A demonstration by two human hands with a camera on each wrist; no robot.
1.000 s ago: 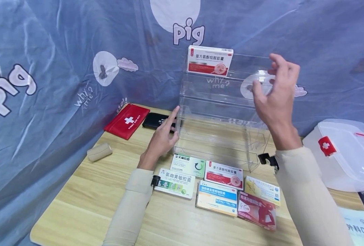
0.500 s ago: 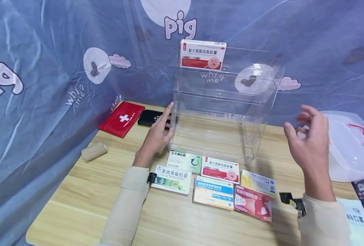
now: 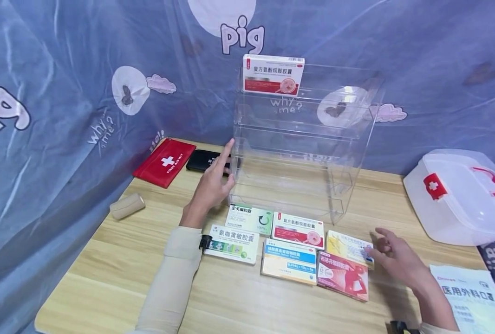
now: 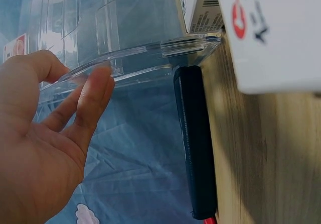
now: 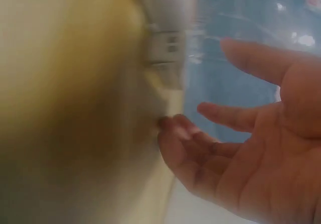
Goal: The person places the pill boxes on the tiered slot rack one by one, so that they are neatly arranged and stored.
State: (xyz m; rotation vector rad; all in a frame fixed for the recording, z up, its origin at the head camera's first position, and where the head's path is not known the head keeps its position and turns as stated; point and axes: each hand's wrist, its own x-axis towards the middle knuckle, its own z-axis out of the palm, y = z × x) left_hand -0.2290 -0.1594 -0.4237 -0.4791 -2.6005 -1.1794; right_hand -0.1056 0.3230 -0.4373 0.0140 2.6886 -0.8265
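Note:
My left hand (image 3: 210, 185) holds the left side edge of a clear plastic display rack (image 3: 303, 132). In the left wrist view its thumb and fingers (image 4: 93, 98) lie on either side of the panel edge. On the rack's top tier, at the left, a white-and-red medicine box (image 3: 272, 76) stands upright. My right hand (image 3: 402, 260), fingers spread and slightly bent, is at the right end of a yellow-and-white medicine box (image 3: 345, 246); contact is unclear. A pink-red medicine box (image 3: 342, 277) lies just in front of that one. The right wrist view is blurred.
More medicine boxes lie before the rack: green-white (image 3: 247, 219), green-striped (image 3: 232, 246), red-white (image 3: 298, 229) and blue-orange (image 3: 289, 263). Left are a red first aid pouch (image 3: 165, 162), black case (image 3: 203, 160) and tan roll (image 3: 127, 206). Right are a white first aid box (image 3: 452, 204) and mask packet (image 3: 473, 301).
My right hand has come down from the rack's upper right, first out to the right, then toward the yellow-and-white box. My left hand has stayed at the rack's side.

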